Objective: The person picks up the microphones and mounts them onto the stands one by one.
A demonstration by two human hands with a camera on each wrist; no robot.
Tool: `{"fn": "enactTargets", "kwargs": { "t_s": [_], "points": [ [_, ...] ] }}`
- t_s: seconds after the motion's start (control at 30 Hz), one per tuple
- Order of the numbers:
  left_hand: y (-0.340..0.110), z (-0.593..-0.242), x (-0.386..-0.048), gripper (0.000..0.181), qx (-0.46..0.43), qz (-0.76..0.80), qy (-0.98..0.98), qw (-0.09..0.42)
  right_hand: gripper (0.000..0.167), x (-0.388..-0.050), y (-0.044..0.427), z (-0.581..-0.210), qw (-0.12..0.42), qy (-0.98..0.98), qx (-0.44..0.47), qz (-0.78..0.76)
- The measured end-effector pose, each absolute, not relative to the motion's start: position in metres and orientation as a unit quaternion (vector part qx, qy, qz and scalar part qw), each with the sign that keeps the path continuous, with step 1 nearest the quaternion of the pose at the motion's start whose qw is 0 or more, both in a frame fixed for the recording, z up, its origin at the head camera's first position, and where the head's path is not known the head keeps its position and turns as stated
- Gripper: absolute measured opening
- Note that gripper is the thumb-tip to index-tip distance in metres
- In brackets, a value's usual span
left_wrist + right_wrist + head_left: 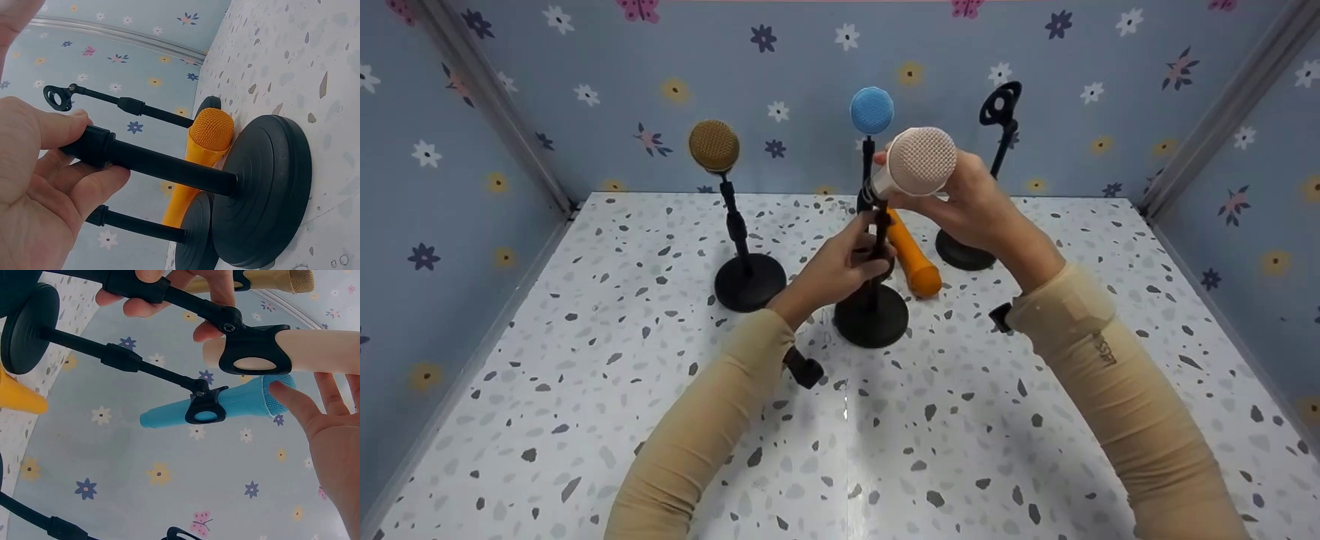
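A pale pinkish-white microphone lies in the black clip of the front microphone stand. My right hand holds this microphone from the right, close to its mesh head; part of that grip is out of the right wrist view. Lower down, my left hand grips the same stand's pole by its thick collar, thumb and fingers on either side. Just behind stands a second stand bearing a blue microphone. An orange microphone lies on the table to the right of the poles.
To the left stands a gold microphone on its own black stand. At the back right, another stand has a bare clip. Flowered panels border the speckled table behind and at both sides.
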State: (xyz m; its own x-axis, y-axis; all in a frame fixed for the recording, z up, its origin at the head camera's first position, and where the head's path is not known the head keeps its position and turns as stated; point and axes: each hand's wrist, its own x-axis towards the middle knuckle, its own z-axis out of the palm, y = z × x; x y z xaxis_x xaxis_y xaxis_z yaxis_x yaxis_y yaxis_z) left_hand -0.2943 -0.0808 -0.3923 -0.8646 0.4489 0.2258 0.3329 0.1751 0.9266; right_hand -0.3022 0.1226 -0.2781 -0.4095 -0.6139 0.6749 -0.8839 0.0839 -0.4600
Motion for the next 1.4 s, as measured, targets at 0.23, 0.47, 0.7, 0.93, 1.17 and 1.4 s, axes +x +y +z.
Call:
{"fn": "enactTargets", "kwargs": {
  "t_s": [0.23, 0.47, 0.7, 0.93, 1.17, 1.4],
  "points": [
    [-0.081, -0.393, -0.294, 0.064, 0.262, 0.585, 0.766, 0.042, 0.044, -0.308, 0.122, -0.288, 0.144, -0.735, 0.501, 0.433],
    [-0.081, -0.392, -0.294, 0.064, 0.267, 0.591, 0.76, 0.038, 0.042, -0.311, 0.119, -0.294, 0.147, -0.738, 0.491, 0.439],
    [-0.081, -0.394, -0.294, 0.061, 0.272, 0.591, 0.759, 0.029, 0.043, -0.314, 0.119, -0.3, 0.159, -0.746, 0.486, 0.426],
    [-0.081, -0.394, -0.293, 0.057, 0.265, 0.594, 0.759, 0.041, 0.043, -0.318, 0.117, -0.306, 0.158, -0.745, 0.479, 0.437],
    [-0.081, -0.396, -0.293, 0.057, 0.273, 0.59, 0.759, 0.029, 0.043, -0.321, 0.116, -0.311, 0.152, -0.741, 0.476, 0.449],
    [-0.08, -0.396, -0.292, 0.063, 0.272, 0.589, 0.761, 0.026, 0.043, -0.322, 0.116, -0.313, 0.149, -0.742, 0.475, 0.449]
  ]
}}
